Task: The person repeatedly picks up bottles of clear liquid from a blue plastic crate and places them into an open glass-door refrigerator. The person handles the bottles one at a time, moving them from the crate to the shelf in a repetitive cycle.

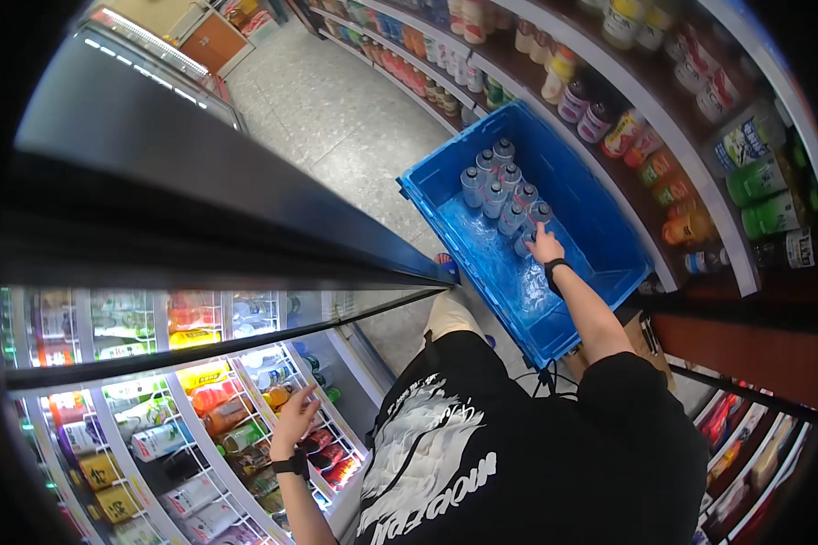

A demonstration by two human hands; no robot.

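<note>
My right hand (pixel 547 245) reaches down into a blue plastic crate (pixel 477 286), its fingers at the cap of a clear bottle (pixel 525 243); whether they grip it cannot be told. Several more clear bottles with dark caps (pixel 494 199) stand upright in a cluster there, beside crumpled clear plastic film (pixel 536 289) on the crate's floor. My left hand (pixel 298 417) is raised with its fingers apart and nothing in it, in front of the lit shelves of a drinks fridge (pixel 211 436). Both wrists wear dark bands.
The fridge's glass door (pixel 300 320) stands open at the left, its dark edge running toward my legs. Shelves of bottled drinks (pixel 593 122) curve along the right, close behind the crate. Cables (pixel 551 381) hang near the crate's lower corner. Speckled floor tiles (pixel 313 116) lie beyond.
</note>
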